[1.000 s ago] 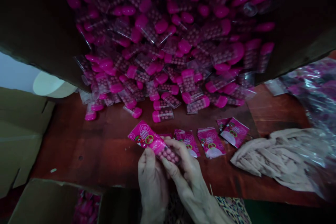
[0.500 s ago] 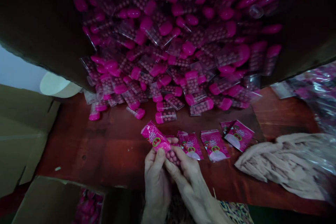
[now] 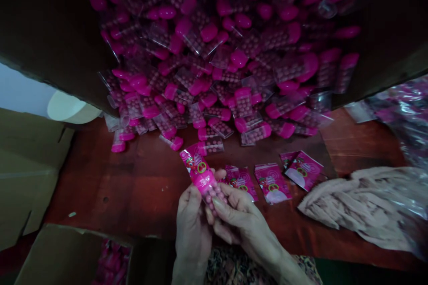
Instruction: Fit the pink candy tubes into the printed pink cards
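Note:
Both my hands hold a clear tube of pink candy balls with a pink cap (image 3: 210, 191), its upper end inside a printed pink sachet (image 3: 194, 162). My left hand (image 3: 192, 227) wraps its lower side, and my right hand (image 3: 239, 213) pinches it from the right. A heap of similar pink-capped tubes (image 3: 207, 62) lies just beyond the sachet's tip. Several printed pink sachets (image 3: 272, 182) lie flat to the right of my right hand. The tube's lower end is hidden by my fingers.
A red-brown wooden table (image 3: 100, 182) carries everything. A crumpled beige-and-clear plastic bag (image 3: 361, 200) lies at the right. An open cardboard box (image 3: 70, 254) holding pink items stands at the near left. Dark cardboard flaps (image 3: 50, 31) overhang the heap's sides.
The tube and sachet have turned from leaning left to nearly upright, with the sachet further over the tube. My hands have rotated around it. The view has shifted slightly.

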Tool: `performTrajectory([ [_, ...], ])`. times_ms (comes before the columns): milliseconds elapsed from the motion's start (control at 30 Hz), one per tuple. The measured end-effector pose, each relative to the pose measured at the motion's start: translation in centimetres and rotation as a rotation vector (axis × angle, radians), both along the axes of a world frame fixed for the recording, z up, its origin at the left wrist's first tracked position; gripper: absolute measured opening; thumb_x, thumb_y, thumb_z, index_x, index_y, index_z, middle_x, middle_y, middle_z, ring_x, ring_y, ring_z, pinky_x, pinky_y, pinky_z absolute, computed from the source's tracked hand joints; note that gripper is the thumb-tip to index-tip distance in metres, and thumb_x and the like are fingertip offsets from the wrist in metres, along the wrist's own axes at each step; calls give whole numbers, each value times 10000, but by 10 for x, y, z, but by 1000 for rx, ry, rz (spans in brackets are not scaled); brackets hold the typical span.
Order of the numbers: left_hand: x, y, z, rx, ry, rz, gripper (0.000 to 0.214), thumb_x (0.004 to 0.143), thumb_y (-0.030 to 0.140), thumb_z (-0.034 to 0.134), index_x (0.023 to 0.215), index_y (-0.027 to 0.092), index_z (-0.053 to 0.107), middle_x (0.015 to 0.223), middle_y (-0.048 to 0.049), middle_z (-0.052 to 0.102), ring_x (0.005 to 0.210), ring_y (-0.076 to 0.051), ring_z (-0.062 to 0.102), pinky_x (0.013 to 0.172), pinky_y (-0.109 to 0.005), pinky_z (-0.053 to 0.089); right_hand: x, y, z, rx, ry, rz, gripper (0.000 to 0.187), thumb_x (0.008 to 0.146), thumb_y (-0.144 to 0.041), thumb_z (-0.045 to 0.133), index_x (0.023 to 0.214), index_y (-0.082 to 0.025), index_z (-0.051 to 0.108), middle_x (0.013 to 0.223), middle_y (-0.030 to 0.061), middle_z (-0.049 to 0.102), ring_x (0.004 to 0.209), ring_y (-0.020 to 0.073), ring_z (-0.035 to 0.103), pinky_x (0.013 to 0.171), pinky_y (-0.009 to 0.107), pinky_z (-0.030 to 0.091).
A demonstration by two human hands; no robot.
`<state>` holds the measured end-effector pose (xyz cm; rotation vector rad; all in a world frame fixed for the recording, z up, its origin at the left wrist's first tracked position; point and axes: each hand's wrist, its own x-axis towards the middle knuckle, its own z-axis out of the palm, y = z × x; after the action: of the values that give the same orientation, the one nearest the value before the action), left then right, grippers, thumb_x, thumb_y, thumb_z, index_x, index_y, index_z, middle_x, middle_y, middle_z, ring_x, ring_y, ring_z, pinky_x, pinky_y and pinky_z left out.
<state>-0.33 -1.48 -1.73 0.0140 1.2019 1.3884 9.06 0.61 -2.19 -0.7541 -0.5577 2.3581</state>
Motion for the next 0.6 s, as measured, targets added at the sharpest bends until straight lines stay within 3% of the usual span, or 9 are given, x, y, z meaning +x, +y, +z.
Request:
performTrajectory([
  [67,6,-2,1,-21,38,10,370,768,441,600,987,162,705,984,-119,715,860,-200,654,838,-319,498,-1,-6,0,9,-87,-33,275,819,-422,580,776,-155,527,634,-37,506,370,10,317,353,155,203],
  [133,12,-5,5,-22,81,20,324,796,400,578,974,165,712,1003,-111,711,977,-214,625,907,-326,459,-2,-15,1,66,-304,-92,282,811,-449,579,863,-172,567,702,-9,547,465,57,440,421,175,338],
  [200,15,-7,8,-2,102,39,283,801,359,580,973,179,713,1025,-102,706,1032,-226,602,937,-344,440,-1,-22,2,165,-589,-149,379,792,-491,582,1041,-205,579,861,38,601,702,146,571,609,245,465],
  [267,14,-7,9,32,93,45,260,799,333,584,969,186,714,1041,-100,701,1044,-234,597,947,-362,432,1,-24,5,269,-793,-126,469,790,-533,556,1160,-245,555,994,61,611,918,212,574,777,311,472],
  [467,-3,3,3,66,42,-1,337,790,392,576,984,148,703,1001,-144,704,998,-257,619,888,-390,467,7,-12,13,367,-909,70,445,852,-535,448,1209,-284,538,960,41,635,881,204,594,791,343,488],
  [600,0,4,4,-19,70,66,308,772,372,603,927,130,714,901,-141,723,924,-250,648,861,-390,478,1,-17,15,448,-933,36,415,869,-494,445,1193,-258,555,902,38,656,836,193,613,754,299,506],
])
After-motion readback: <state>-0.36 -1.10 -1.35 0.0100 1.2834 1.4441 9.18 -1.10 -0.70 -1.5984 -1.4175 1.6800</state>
